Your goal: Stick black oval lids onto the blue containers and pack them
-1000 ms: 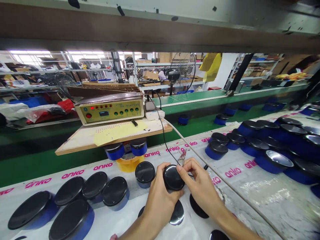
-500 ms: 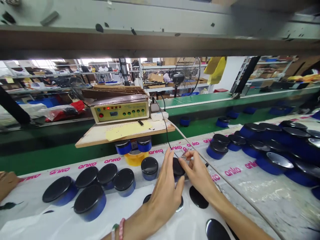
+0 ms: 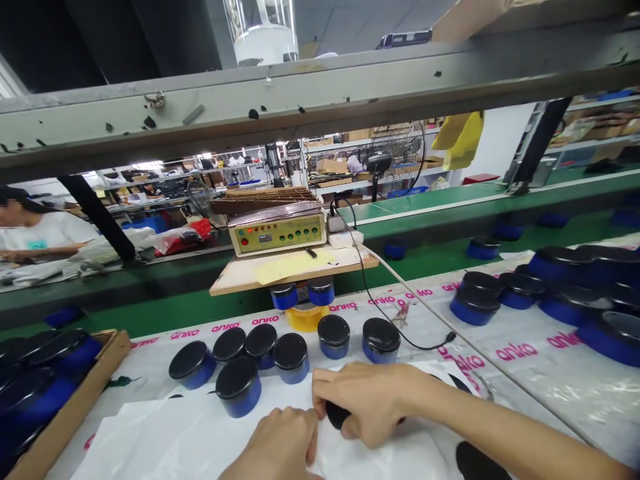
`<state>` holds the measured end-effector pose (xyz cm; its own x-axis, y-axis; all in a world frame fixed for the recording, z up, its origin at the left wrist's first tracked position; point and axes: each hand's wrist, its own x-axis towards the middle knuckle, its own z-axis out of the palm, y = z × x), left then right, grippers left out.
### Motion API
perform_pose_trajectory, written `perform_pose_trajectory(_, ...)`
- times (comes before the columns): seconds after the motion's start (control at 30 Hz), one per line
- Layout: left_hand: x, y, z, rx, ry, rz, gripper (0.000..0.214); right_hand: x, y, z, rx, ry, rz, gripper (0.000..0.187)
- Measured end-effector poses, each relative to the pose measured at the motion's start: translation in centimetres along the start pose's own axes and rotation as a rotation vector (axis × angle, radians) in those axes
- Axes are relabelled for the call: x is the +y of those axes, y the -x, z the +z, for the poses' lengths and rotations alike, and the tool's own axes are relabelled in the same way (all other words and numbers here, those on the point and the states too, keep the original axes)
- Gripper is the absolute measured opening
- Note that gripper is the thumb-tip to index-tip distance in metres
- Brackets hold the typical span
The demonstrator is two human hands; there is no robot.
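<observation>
Fingers curled, my right hand (image 3: 373, 400) closes on a black disc (image 3: 336, 415) that lies on white sheets (image 3: 165, 433). Part of that disc is hidden under the hand. Close beside it on the left, my left hand (image 3: 280, 443) has its fingers bent and pressed together at the white sheet, and their tips are hidden. Just beyond the right hand stands a round blue container with a black top (image 3: 381, 339), untouched. Another black disc (image 3: 480, 461) shows below my right forearm.
More blue containers (image 3: 239, 387) stand behind the sheets, and a group (image 3: 575, 300) fills the right. A cardboard box (image 3: 107, 367) of them is at left. A control box (image 3: 277, 233) rests on a wooden board (image 3: 295, 267). A cable (image 3: 480, 353) crosses the table at right.
Both hands have left the black-topped container and come nearer to me, down onto the white sheets. The view has swung left and up, bringing in the cardboard box and a person at far left.
</observation>
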<state>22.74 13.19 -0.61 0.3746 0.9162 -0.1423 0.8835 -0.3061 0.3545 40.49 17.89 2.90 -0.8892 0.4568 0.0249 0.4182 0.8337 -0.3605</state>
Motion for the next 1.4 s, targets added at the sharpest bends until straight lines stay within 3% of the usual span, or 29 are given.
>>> perform_pose_trajectory(0.13, 0.5, 0.3, -0.6, -0.093, 0.041, -0.13, 0.027, 0.1, -0.9, -0.1, 0.063, 0.09, -0.083, 0.039)
perform_pose_trajectory(0.3, 0.6, -0.1, -1.4, -0.291, 0.034, -0.187, 0.026, -1.3, 0.7, 0.1, 0.017, 0.287, -0.098, 0.018)
perform_pose_trajectory(0.4, 0.3, -0.1, -1.8, -0.323, 0.043, -0.176, 0.017, -1.5, 3.3, -0.5, 0.052, 0.315, 0.004, 0.017)
perform_pose_trajectory(0.47, 0.5, 0.2, -2.0, -0.342, 0.081, -0.178, 0.018, -1.1, 5.4, -2.1, 0.169, 0.188, 0.195, 0.015)
perform_pose_trajectory(0.57, 1.6, -0.1, -1.5, -0.167, 0.316, -0.138, 0.042, 0.0, 7.2, -5.4, 0.497, -0.142, 0.489, 0.013)
perform_pose_trajectory(0.67, 2.8, -2.1, 0.0, 0.131, 0.524, -0.073, 0.077, 1.6, 6.0, -7.1, 0.721, -0.458, 0.574, 0.029)
perform_pose_trajectory(0.73, 3.2, -4.2, 1.1, 0.242, 0.588, -0.056, 0.085, 3.0, 4.1, -6.3, 0.771, -0.612, 0.575, 0.032)
perform_pose_trajectory(0.87, 2.9, -7.2, 1.8, 0.439, 0.683, -0.001, 0.071, 5.3, 1.5, -2.6, 0.78, -0.644, 0.584, 0.035)
perform_pose_trajectory(1.0, 2.5, -7.6, 1.1, 0.429, 0.707, -0.023, 0.064, 6.0, 1.3, -0.5, 0.767, -0.577, 0.62, 0.033)
perform_pose_trajectory(1.27, 2.3, -7.2, 0.9, 0.307, 0.806, -0.08, 0.062, 5.5, 1.0, -0.5, 0.639, -0.338, 0.695, 0.027)
perform_pose_trajectory(1.4, 2.4, -7.1, 1.1, 0.315, 0.818, -0.086, 0.062, 5.2, 0.9, -0.4, 0.591, -0.294, 0.691, 0.026)
